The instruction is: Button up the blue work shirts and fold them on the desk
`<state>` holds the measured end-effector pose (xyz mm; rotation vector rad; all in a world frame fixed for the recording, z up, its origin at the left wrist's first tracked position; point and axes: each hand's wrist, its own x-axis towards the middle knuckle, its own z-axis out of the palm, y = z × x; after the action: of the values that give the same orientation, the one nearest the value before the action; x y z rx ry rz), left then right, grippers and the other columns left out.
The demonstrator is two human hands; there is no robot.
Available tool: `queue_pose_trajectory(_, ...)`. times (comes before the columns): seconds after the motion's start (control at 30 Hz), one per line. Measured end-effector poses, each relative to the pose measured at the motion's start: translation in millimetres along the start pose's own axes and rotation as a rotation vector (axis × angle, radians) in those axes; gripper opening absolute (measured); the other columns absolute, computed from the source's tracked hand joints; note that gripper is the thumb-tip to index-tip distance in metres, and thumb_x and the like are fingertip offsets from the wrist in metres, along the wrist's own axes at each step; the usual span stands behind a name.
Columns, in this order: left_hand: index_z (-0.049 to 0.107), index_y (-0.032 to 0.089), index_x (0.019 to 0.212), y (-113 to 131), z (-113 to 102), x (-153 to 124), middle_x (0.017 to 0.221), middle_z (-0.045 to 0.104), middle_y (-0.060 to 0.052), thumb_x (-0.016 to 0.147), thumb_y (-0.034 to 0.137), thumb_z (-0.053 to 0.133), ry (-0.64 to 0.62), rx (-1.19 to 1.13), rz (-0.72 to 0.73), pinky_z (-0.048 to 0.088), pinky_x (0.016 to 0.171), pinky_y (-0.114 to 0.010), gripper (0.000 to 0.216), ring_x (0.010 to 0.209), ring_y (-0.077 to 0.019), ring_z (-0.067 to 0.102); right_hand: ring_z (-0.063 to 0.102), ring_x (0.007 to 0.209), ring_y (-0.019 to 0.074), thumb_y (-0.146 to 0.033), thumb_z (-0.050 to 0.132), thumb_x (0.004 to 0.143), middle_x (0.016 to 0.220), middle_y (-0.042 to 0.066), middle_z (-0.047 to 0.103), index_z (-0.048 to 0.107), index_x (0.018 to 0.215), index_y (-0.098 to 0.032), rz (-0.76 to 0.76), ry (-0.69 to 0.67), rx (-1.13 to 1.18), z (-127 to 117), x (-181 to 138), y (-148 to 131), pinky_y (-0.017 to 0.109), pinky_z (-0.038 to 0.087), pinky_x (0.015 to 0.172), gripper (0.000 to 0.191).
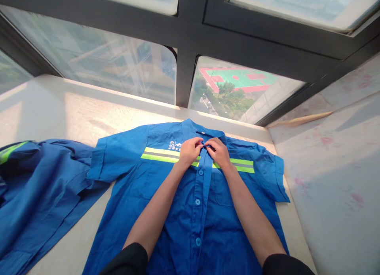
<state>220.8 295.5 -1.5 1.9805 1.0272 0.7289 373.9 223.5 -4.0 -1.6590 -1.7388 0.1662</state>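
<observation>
A blue short-sleeved work shirt (184,211) with a yellow-green and grey reflective band lies flat, front up, collar toward the window. My left hand (190,150) and my right hand (218,152) meet at the top of its button placket, just below the collar. Both pinch the placket fabric there with closed fingers. Three buttons (197,202) lower on the placket appear fastened.
A second blue garment (38,188) with a reflective stripe lies crumpled at the left. The shirts rest on a pale window ledge (74,116). Large dark-framed windows (184,69) rise behind it. A wall with patterned paper (335,180) stands at the right.
</observation>
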Motion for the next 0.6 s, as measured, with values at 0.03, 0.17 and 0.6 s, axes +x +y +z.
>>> queue_pose_trajectory(0.03, 0.071, 0.022, 0.104, 0.7, -1.0, 0.4, 0.091, 0.075, -0.003, 0.082, 0.018, 0.063, 0.015, -0.069, -0.021, 0.053, 0.086, -0.032, 0.024, 0.088, -0.0197, 0.068, 0.064, 0.093, 0.0199, -0.024, 0.049, 0.092, 0.097, 0.005, 0.067, 0.068, 0.093, -0.025, -0.016, 0.022, 0.02, -1.1, -0.3, -0.1, 0.032, 0.053, 0.084, 0.019)
queue_pose_trajectory(0.17, 0.072, 0.017, 0.095, 2.8, -4.0, 3.2, 0.082, 0.074, -0.004, 0.077, 0.018, 0.066, 0.08, -0.351, -0.089, 0.055, 0.077, -0.03, 0.019, 0.078, -0.0181, 0.069, 0.065, 0.09, 0.0197, -0.024, 0.05, 0.093, 0.093, 0.006, 0.068, 0.066, 0.088, -0.024, -0.091, 0.103, 0.1, -3.8, -1.1, -2.2, 0.034, 0.054, 0.082, 0.017)
queue_pose_trajectory(0.6, 0.07, 0.015, 0.088, 10.3, -0.8, 5.0, 0.08, 0.073, -0.005, 0.071, 0.022, 0.068, 0.154, -0.559, -0.126, 0.056, 0.074, -0.029, 0.018, 0.077, -0.0175, 0.069, 0.068, 0.088, 0.0184, -0.026, 0.049, 0.097, 0.095, 0.007, 0.074, 0.071, 0.087, -0.024, -0.279, 0.082, 0.021, -3.0, -1.0, -9.4, 0.033, 0.054, 0.079, 0.023)
